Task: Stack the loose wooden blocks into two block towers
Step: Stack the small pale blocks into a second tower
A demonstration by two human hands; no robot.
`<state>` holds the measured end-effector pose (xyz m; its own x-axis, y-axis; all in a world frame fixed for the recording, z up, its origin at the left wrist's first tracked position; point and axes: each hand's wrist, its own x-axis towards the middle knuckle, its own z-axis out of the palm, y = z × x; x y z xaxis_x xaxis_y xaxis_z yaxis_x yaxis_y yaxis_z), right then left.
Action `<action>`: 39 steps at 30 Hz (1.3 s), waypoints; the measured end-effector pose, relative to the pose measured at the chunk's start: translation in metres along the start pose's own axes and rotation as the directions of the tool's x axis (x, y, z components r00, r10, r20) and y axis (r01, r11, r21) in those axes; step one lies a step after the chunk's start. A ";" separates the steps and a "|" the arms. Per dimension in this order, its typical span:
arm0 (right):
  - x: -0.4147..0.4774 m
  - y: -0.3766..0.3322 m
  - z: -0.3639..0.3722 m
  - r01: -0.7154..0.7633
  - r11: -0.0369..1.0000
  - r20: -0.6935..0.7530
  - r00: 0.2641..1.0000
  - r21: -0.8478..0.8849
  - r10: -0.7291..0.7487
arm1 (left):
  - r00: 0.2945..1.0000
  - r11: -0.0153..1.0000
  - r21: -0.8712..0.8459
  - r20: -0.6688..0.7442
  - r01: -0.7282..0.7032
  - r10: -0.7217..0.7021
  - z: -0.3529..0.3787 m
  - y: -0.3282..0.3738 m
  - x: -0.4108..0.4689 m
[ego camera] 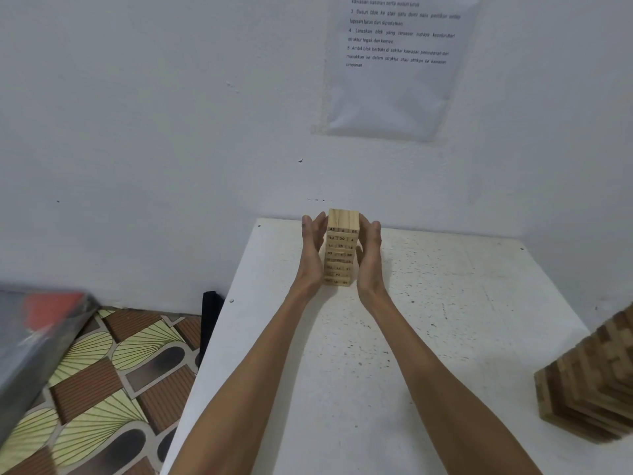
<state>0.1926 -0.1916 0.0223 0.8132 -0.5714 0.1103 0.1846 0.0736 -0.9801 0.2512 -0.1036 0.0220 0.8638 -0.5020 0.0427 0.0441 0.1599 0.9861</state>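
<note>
Item under inspection: a tower [342, 248] of pale numbered blocks, standing upright on the white worktop [342, 371] close to the far edge by the wall. The top layer lies flush and no block visibly juts out on the near face. The left hand [313, 250] is set flat against the tower's left side with its fingers straight. The right hand [370, 255] is set against the tower's right side, fingers extended and lightly cupped, thumb near the front face. Neither hand grasps a block; both are released, palms inward. Whether the palms actually press the wood or stand just off it cannot be told. A second tower [592, 378], of darker wood, stands well to the right of the first and nearer the camera, partly cut off by the frame. No loose blocks are visible. Assessment: the step in hand appears to be squaring the sides, with stacking largely done. The next move calls for drawing both hands away evenly, outward, so that neither drags a layer askew.
</note>
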 end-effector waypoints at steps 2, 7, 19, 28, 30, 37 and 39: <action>-0.005 0.002 -0.016 0.041 0.999 0.003 0.999 -0.027 -0.041 | 0.999 0.998 0.059 -0.003 -0.035 0.036 -0.012 -0.001 -0.004; -0.011 0.000 -0.054 0.133 0.964 0.140 0.985 -0.229 -0.102 | 0.982 0.956 0.259 0.165 -0.136 0.095 -0.044 -0.002 -0.010; -0.002 -0.018 -0.065 0.179 0.896 0.259 0.963 -0.405 -0.075 | 0.956 0.895 0.390 0.271 -0.218 0.115 -0.047 0.013 0.004; -0.001 -0.019 -0.063 0.128 0.921 0.249 0.968 -0.368 -0.035 | 0.956 0.906 0.370 0.275 -0.205 0.104 -0.045 0.017 0.008; -0.001 -0.019 -0.063 0.127 0.924 0.248 0.968 -0.361 -0.036 | 0.955 0.908 0.368 0.279 -0.201 0.098 -0.046 0.017 0.009; 0.000 -0.018 -0.062 0.129 0.924 0.244 0.969 -0.360 -0.040 | 0.956 0.905 0.374 0.276 -0.200 0.097 -0.047 0.014 0.010; 0.000 -0.018 -0.062 0.130 0.924 0.245 0.969 -0.359 -0.041 | 0.956 0.906 0.373 0.275 -0.201 0.099 -0.047 0.012 0.009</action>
<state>0.1551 -0.2436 0.0297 0.9155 -0.3560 0.1872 0.0779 -0.2996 -0.9509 0.2832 -0.0667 0.0269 0.6924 -0.6979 0.1830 -0.3213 -0.0712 0.9443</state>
